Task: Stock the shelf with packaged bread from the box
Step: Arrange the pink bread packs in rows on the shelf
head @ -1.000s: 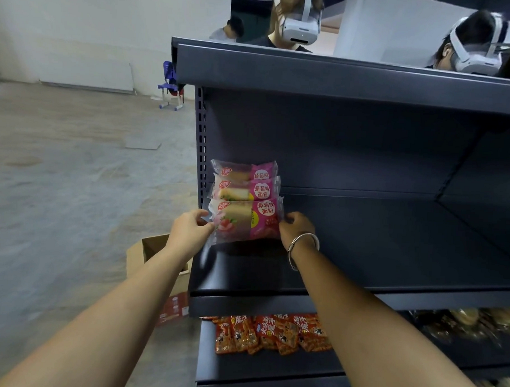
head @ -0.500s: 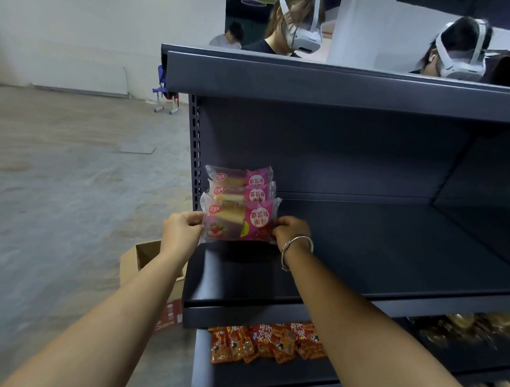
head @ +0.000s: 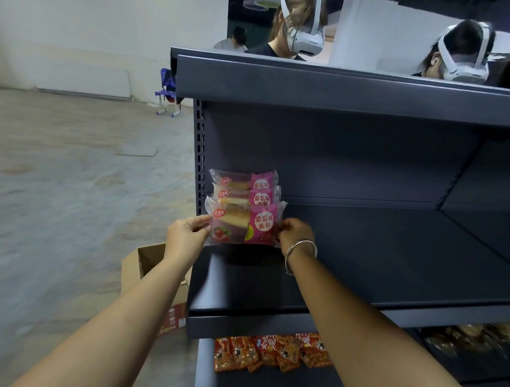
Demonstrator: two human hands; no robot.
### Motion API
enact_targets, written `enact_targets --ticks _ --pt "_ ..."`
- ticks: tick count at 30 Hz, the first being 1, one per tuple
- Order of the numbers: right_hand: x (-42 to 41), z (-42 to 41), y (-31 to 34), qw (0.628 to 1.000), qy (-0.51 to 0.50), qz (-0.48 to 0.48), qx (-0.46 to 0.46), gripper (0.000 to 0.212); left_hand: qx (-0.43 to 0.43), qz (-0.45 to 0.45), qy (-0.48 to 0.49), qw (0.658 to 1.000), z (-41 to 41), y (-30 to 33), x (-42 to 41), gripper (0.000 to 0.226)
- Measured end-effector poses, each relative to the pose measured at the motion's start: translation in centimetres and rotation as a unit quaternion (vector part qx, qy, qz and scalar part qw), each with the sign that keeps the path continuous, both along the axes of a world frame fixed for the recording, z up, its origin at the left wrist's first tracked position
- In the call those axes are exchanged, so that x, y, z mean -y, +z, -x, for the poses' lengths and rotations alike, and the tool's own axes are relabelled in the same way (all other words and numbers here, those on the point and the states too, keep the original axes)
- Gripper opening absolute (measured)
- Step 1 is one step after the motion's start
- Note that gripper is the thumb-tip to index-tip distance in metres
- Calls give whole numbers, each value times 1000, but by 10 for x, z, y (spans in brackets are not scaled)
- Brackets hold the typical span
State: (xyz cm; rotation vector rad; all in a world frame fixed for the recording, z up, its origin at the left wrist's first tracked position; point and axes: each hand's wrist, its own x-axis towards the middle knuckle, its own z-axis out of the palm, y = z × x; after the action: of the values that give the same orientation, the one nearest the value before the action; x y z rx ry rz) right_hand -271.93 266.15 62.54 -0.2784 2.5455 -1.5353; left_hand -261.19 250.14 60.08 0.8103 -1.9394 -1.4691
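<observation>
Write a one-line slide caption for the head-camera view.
Both hands, left and right, pinch the front bread packet of three on the dark shelf.

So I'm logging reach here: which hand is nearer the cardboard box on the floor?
Left. The left hand pinches the front bread pack's left edge, above the cardboard box; the right hand holds the pack's far edge.

bare forearms with no sleeves showing; a silver bangle (head: 301,249) circles the right wrist.
</observation>
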Motion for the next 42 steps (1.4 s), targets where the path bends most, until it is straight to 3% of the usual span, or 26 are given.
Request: enact_targets --ticks 12,42 --pt "-10 -4 2 996 73 -43 -5 36 -4 -5 -5 1000 1 -1 -3 31" --pt "-52 -27 8 999 27 -31 33 56 25 1 18 1000 -41 21 -47 56"
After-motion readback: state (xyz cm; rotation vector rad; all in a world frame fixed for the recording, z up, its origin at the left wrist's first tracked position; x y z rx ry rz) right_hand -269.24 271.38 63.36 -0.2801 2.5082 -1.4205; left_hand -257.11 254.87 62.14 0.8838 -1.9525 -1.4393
